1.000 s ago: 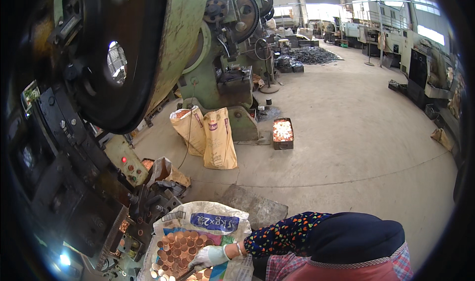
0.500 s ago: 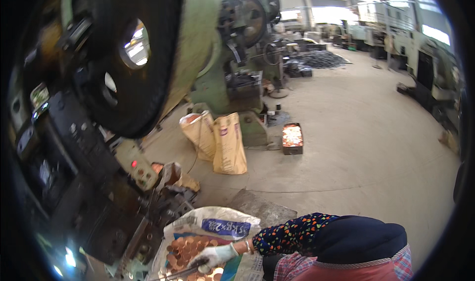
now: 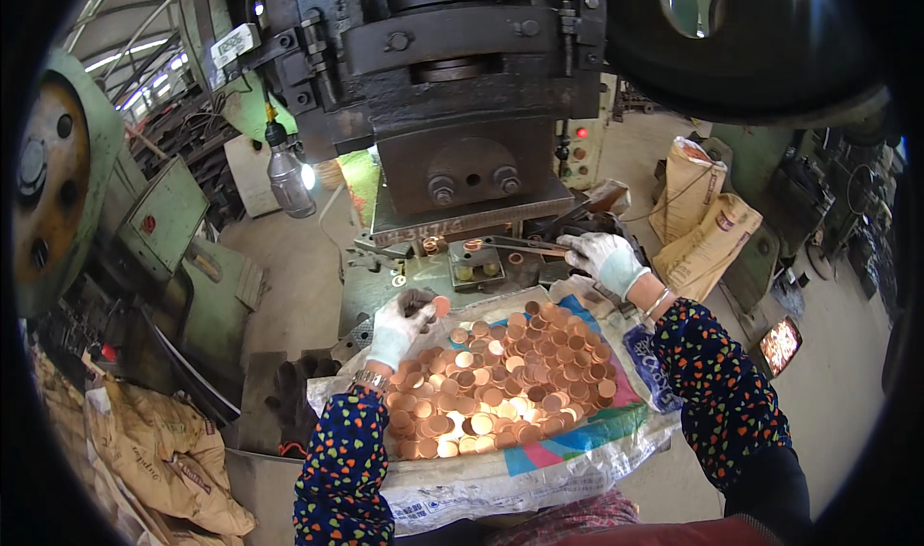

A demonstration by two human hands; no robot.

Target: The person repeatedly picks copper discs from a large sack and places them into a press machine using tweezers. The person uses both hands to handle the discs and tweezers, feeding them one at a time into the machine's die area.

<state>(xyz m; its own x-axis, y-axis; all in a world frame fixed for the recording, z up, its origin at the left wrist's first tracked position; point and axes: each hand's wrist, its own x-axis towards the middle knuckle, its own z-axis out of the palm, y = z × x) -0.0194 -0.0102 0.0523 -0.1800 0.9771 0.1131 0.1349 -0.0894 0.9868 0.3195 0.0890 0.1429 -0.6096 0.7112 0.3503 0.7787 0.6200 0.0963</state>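
Far left, a big green machine housing (image 3: 67, 180) curves along the rim, and low down a crumpled tan paper sack (image 3: 164, 459) slumps on the floor. A clear glass work lamp (image 3: 287, 176) hangs lit beside the dark steel press (image 3: 452, 84) that fills the top of the view.

Now the left hand (image 3: 402, 323), in a white work glove with a dark, colour-dotted sleeve behind it. Fingers are curled in, thumb and fingertips pinched on one round copper-coloured metal disc (image 3: 441, 305), held just above the near edge of the pile. So that hand is closed on a single blank.

Centre stage, a heap of flat copper-coloured discs (image 3: 500, 382) lies on a white woven plastic sack (image 3: 539, 469) with blue, green and pink print, spread across the person's lap, right in front of the press bed. On the bed, a small grey steel die block (image 3: 476, 265) sits under the ram, with a ring-shaped copper piece (image 3: 474, 245) just behind it.

Moving right, the right hand (image 3: 604, 257), gloved white too, is wrapped around the end of a thin metal rod (image 3: 525, 245) that reaches leftward toward the die. Fist closed on it.

Further right, two tan paper sacks (image 3: 707, 228) stand on the concrete, and a small tray of bright pieces (image 3: 780, 346) sits near the edge.
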